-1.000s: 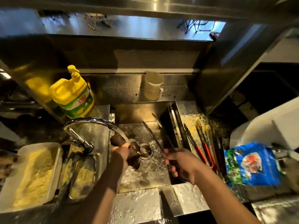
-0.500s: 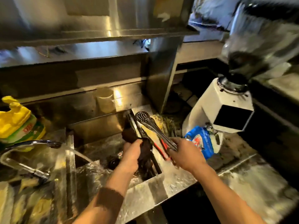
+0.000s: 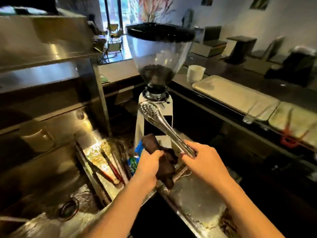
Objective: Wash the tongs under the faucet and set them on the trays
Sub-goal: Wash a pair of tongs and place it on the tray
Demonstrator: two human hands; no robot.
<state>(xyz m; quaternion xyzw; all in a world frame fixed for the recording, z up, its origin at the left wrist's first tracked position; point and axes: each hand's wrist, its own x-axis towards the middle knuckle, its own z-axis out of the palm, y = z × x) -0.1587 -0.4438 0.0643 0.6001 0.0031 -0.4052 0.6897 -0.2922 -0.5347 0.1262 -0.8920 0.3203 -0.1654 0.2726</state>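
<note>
My right hand (image 3: 204, 162) grips the handle end of steel tongs (image 3: 159, 122), whose perforated spoon tips point up and away, in front of the grinder. My left hand (image 3: 151, 164) clutches a dark brown cloth (image 3: 166, 162) just left of the tongs' handle. Beige trays (image 3: 235, 95) lie on the dark counter at the right; a second tray (image 3: 298, 124) farther right holds red-handled tongs (image 3: 289, 138). The sink basin (image 3: 51, 182) with its drain is at lower left. The faucet is out of view.
A coffee grinder (image 3: 157, 66) with a clear bean hopper stands straight ahead. Several more tongs (image 3: 109, 167) lie on the wet drainboard beside the sink. A blue bag (image 3: 137, 152) sits behind my left hand. A white cup (image 3: 195, 73) stands by the trays.
My view has swung right from the sink toward the grinder and trays. Both hands have moved right and up, carrying the tongs and cloth away from the running water.
</note>
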